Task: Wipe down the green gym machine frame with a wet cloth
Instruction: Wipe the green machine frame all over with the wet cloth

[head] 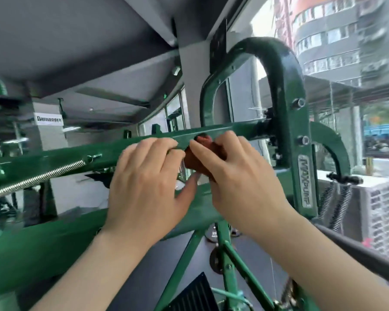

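While both hands worked at one bar, the scene read as follows.

Frame: the green frame (288, 122) filled most of the view, with a curved upright on the right bearing a lettered plate.
Lower tube: a thick green tube (43, 250) slanted across the lower left, passing under both wrists.
Bar: a slimmer green bar (126, 148) ran from the left edge up to the curved upright; both hands met at its middle.
Window: glass (337, 52) on the right showed a grey building outside.
Left hand: the left hand (148, 178) lay over the bar just left of the cloth, fingers curled over the bar's top edge, thumb stretched out below toward the cloth.
Right hand: the right hand (236, 173) gripped the cloth, fingers bent round it and pressing it to the bar.
Spring: a coiled metal spring (38, 177) hung along the bar's left part, hooked to a small eye on the bar.
Cloth: the reddish-brown cloth (198, 158) was bunched against the bar's near face, between the two hands, mostly hidden by the right fingers; whether it was wet could not be told.
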The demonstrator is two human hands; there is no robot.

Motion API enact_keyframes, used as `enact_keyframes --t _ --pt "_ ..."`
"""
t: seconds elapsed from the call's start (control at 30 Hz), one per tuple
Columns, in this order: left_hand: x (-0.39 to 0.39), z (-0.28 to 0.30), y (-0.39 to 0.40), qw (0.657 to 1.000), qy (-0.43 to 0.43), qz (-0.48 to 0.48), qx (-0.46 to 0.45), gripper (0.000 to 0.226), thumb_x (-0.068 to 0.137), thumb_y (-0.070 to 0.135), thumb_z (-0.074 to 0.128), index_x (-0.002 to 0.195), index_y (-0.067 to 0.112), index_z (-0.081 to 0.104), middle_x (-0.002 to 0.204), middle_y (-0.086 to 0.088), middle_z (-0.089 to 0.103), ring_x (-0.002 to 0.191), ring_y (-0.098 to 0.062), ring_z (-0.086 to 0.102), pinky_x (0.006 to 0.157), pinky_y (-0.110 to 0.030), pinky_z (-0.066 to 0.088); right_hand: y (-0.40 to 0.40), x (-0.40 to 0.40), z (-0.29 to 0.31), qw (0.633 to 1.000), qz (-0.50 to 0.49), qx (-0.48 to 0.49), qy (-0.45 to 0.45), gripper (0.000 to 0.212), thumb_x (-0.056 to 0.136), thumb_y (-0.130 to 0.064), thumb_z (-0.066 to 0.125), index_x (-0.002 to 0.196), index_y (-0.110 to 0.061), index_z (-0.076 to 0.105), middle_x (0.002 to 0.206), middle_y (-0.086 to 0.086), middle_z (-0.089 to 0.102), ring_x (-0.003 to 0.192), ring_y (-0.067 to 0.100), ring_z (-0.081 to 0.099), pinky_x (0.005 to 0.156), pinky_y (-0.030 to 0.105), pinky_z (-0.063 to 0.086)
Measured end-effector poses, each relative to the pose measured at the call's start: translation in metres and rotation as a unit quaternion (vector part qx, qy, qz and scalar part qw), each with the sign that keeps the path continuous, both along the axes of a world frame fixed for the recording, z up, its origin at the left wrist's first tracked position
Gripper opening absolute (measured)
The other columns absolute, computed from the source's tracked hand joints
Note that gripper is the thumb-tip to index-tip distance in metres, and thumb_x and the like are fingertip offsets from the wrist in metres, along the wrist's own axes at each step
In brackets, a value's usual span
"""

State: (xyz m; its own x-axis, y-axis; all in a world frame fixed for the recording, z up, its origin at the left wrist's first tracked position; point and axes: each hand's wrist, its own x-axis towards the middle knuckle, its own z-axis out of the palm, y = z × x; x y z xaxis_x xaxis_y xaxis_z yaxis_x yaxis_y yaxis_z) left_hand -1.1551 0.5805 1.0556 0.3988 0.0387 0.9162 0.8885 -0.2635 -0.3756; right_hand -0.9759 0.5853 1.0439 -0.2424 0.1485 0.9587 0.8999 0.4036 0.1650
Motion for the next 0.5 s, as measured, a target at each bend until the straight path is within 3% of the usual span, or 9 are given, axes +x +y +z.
enact_keyframes --t 0.1,0.5 --pt "0.009 0.050 -0.002 1.000 -0.004 -0.003 0.010 0.033 0.095 0.038 0.064 0.105 0.007 0.070 0.115 -0.010 0.067 0.111 -0.034 0.060 0.097 -0.046 0.043 -0.004 0.012 0.053 1.000 -0.004 0.016 -0.011 0.068 0.069 -0.001 0.077 0.135 -0.012 0.065 0.102 0.017 0.057 0.081 0.037 0.056 0.063 0.041 0.046" --pt "-0.015 0.215 -0.026 0.996 -0.016 0.033 0.087 0.034 0.097 0.041 0.063 0.103 0.009 0.070 0.107 -0.010 0.065 0.104 -0.033 0.059 0.089 -0.042 0.039 -0.015 -0.009 0.225 0.995 0.029 0.083 -0.050 0.060 0.078 -0.001 0.073 0.136 -0.011 0.064 0.104 0.022 0.056 0.086 0.043 0.059 0.063 0.041 0.041"
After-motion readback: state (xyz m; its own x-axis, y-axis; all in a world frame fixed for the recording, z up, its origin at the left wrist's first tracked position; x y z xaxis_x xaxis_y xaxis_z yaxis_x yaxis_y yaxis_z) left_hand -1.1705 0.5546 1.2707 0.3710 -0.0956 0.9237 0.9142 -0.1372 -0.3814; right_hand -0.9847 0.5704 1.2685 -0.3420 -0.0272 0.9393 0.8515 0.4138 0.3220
